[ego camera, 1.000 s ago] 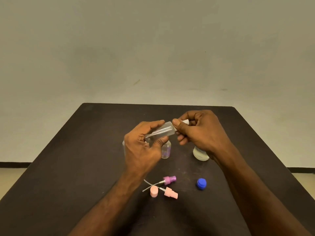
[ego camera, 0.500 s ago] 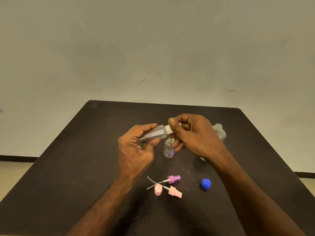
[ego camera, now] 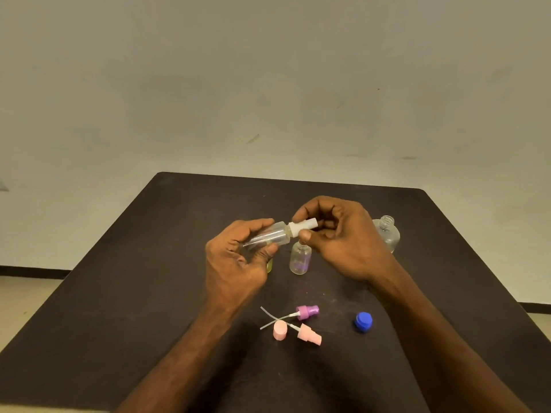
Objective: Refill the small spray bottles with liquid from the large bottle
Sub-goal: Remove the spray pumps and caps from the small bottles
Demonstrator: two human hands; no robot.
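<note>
While hands [ego camera: 235, 263] [ego camera: 343, 242] grip spray bottle [ego camera: 274, 235], unlabelled

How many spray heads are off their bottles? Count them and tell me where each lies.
2. The purple spray head and the pink spray head lie loose on the table near its front edge, their tubes crossing. The white spray head, pinched by the right hand, sits on its bottle.

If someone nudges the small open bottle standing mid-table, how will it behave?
The small bottle would probably tip easily: it is narrow, upright and looks nearly empty, so likely light. With its neck uncapped, the trace of purple at the bottom could spill. On its side it would likely roll on the table, being round.
</note>
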